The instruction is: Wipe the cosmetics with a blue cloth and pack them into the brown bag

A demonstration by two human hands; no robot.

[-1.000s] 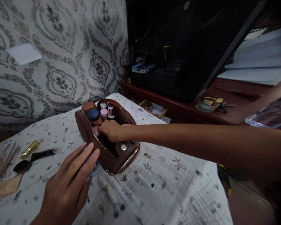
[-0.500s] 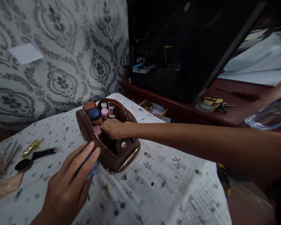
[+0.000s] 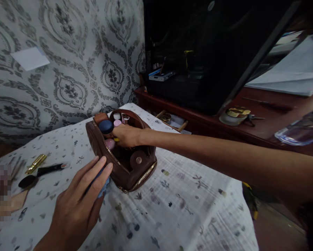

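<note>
An unzipped brown cosmetic bag [image 3: 125,177] stands on a printed white cloth. My right hand [image 3: 129,136] is inside its opening, fingers curled and partly hidden; a bit of yellow [image 3: 116,139] shows at the fingertips, too small to name. Around that hand sit a jar with a dark blue lid [image 3: 105,127], a pink-capped container [image 3: 117,123], a shiny metallic cap [image 3: 125,119] and a rounded pink item [image 3: 109,144]. My left hand [image 3: 76,198] has its fingers stretched out, their tips against the bag's near side. Something blue and crumpled [image 3: 103,188] shows beneath them; whether the hand grips it is unclear.
Left on the cloth [image 3: 193,216] lie a black-handled makeup brush [image 3: 50,169], a dark oval brush head [image 3: 28,181] and a gold item [image 3: 36,164]. Behind is a dark red cabinet [image 3: 206,125] with a black screen, an open drawer [image 3: 173,121] and a gold-lidded jar [image 3: 235,115].
My right hand has risen slightly inside the bag, and a bit of yellow now shows at its fingertips. The left hand stays almost where it was.
</note>
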